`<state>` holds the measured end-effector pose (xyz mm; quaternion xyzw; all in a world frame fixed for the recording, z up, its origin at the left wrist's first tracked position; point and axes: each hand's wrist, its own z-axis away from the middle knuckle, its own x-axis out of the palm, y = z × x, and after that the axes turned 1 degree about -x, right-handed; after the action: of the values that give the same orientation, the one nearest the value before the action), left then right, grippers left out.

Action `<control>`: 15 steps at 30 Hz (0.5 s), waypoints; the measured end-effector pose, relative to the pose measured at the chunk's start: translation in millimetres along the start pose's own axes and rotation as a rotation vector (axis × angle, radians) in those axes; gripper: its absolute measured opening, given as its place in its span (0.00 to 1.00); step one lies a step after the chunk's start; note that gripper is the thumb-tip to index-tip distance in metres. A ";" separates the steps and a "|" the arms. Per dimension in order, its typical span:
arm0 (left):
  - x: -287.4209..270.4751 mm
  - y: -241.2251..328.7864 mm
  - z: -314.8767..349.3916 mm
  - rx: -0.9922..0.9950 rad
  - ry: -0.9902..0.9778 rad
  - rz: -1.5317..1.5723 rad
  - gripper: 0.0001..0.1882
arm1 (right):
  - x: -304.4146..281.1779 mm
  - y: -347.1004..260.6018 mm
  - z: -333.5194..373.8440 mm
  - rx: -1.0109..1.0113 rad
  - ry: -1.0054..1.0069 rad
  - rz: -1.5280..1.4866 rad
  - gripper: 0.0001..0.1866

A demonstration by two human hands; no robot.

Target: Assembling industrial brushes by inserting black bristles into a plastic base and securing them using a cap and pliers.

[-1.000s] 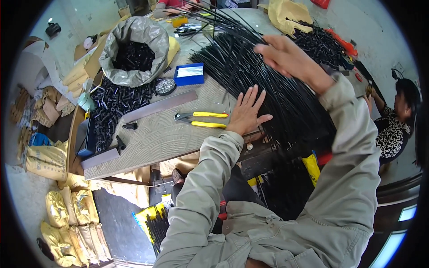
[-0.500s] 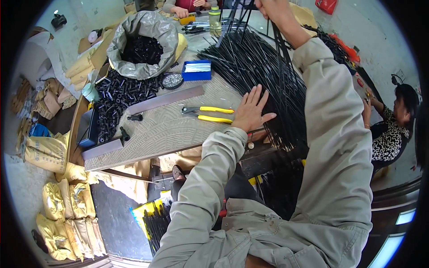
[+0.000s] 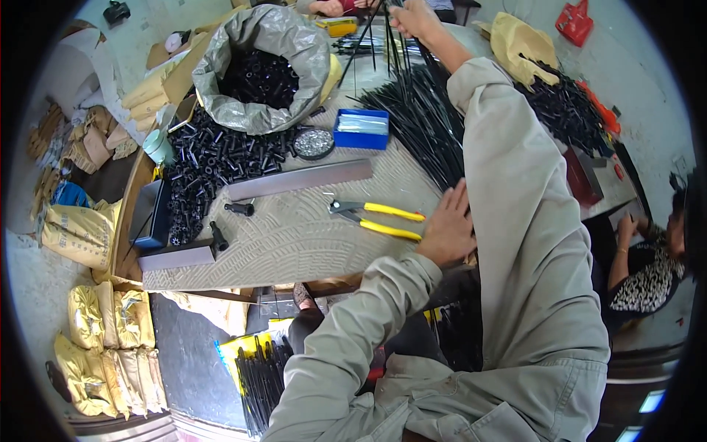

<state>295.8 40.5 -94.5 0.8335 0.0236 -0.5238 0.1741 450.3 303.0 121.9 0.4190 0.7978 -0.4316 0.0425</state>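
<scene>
My right hand (image 3: 417,20) is closed round a bunch of thin black rods (image 3: 390,46) at the far side of the table, lifting their ends above a long heap of similar rods (image 3: 423,121). My left hand (image 3: 449,230) lies with fingers stretched out at the near end of that heap, partly behind my right sleeve. Just left of it are cutting pliers with yellow handles (image 3: 387,221), resting on the table (image 3: 294,250). A blue box of thin silvery pieces (image 3: 361,131) and a round black tin of small shiny parts (image 3: 314,144) stand beyond the pliers.
A grey sack (image 3: 210,88) of black parts stands at the back left, beside a loose pile of black tubular parts (image 3: 210,166). A metal strip (image 3: 302,179) lies mid-table. Across the table, a person's hands (image 3: 328,7) show; another person (image 3: 644,272) sits at right.
My view has shifted, so the table sits farther right in it. My right hand has moved left with the rods. My left hand has slid slightly nearer to me.
</scene>
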 end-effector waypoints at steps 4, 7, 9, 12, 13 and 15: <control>-7.5 -7.7 -1.2 -0.042 -0.075 0.327 0.34 | 44.6 17.9 -47.3 -0.377 0.410 0.172 0.09; 17.2 -22.2 -1.4 -0.065 0.077 0.719 0.32 | 66.1 2.8 -53.7 -0.655 0.745 0.264 0.10; 32.3 -20.0 -0.7 -0.061 0.190 0.984 0.30 | 59.7 -28.2 -44.7 -0.795 0.912 0.323 0.10; 44.0 0.5 2.5 -0.052 0.355 1.382 0.28 | 33.5 -87.5 6.5 -0.260 0.341 -0.497 0.09; 41.2 6.4 2.3 -0.047 0.348 1.394 0.28 | 24.0 -100.7 26.0 -0.257 0.343 -0.485 0.09; 7.9 7.5 -3.4 -0.008 0.389 0.483 0.26 | -4.9 -126.8 59.9 -0.192 0.327 -0.501 0.08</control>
<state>304.0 33.3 -98.2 0.8989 -0.1402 -0.2978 0.2891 346.5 221.4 169.4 0.2671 0.9095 -0.2784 -0.1548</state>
